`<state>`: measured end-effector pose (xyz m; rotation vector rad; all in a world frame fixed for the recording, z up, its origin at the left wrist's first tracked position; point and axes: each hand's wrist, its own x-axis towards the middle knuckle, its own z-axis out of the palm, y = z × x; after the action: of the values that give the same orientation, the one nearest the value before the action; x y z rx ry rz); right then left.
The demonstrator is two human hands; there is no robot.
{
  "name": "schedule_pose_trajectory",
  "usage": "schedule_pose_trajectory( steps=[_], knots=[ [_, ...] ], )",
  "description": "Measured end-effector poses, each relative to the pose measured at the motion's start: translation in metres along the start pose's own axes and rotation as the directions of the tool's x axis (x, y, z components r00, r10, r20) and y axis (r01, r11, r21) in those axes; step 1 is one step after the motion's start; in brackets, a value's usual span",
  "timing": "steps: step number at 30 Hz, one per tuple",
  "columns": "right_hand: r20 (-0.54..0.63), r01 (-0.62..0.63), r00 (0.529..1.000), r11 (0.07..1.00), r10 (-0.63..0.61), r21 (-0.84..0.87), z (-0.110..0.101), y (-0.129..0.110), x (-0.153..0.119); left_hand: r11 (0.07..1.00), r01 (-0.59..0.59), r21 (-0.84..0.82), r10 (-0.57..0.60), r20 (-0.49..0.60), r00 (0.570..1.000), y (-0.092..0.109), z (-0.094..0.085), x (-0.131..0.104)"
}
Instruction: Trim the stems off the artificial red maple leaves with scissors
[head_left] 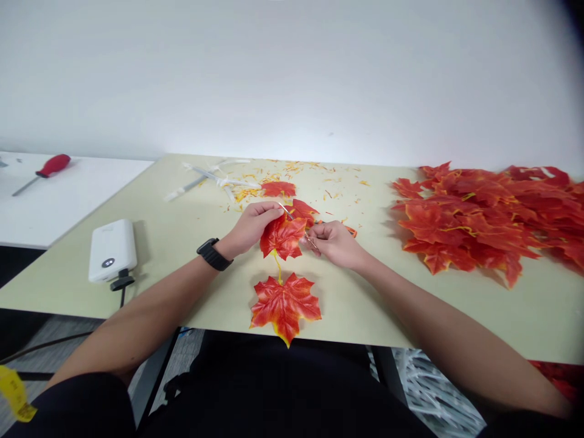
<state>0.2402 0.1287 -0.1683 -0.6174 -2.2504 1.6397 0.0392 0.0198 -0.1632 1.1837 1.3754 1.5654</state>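
Near the middle of the table, my left hand (252,226) pinches the edge of a red maple leaf (283,236). Fingers of my right hand (335,243) close round a thin metal tool (311,241), whose kind I cannot make out; its shaft reaches over the leaf towards my left fingertips. A yellow stem (278,266) links this leaf to another red leaf (286,306) lying at the front edge. Behind the hands are two more leaves, one small (278,189) and one partly hidden (303,210). An orange-edged object shows beside my right hand.
A large pile of red leaves (469,219) covers the right side. Yellow scraps (296,167) and white plastic strips (214,177) lie at the back. A white power bank (112,250) with a cable is at the left; a red screwdriver (53,165) lies beyond.
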Motion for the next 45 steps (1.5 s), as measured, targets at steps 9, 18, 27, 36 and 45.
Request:
schedule_pose_trajectory(
  steps=[9,18,27,36,45],
  knots=[
    [-0.232,0.099,0.968,0.995,-0.095,0.006,-0.0036,0.0039,0.0058,0.963,-0.114,0.243,0.121,-0.012,0.993,0.0020,0.0012,-0.0005],
    [-0.330,0.120,0.940,0.989,-0.087,0.082,-0.0015,0.0013,0.0040,0.960,-0.126,0.250,0.127,0.012,0.992,-0.0032,0.0025,0.0001],
    [-0.282,0.141,0.955,0.976,-0.090,0.164,0.0001,0.0052,0.0051,0.996,-0.049,0.080,0.050,-0.010,0.999,-0.0003,0.0075,-0.0020],
    [-0.435,0.220,0.893,0.956,-0.116,0.196,-0.0027,0.0061,0.0068,0.952,0.179,-0.248,-0.199,-0.056,0.978,-0.0062,0.0048,-0.0011],
    [-0.438,0.189,0.894,0.965,-0.094,0.180,0.0029,0.0030,0.0044,0.861,0.191,-0.472,-0.205,0.022,0.978,-0.0038,0.0088,-0.0029]
  ],
)
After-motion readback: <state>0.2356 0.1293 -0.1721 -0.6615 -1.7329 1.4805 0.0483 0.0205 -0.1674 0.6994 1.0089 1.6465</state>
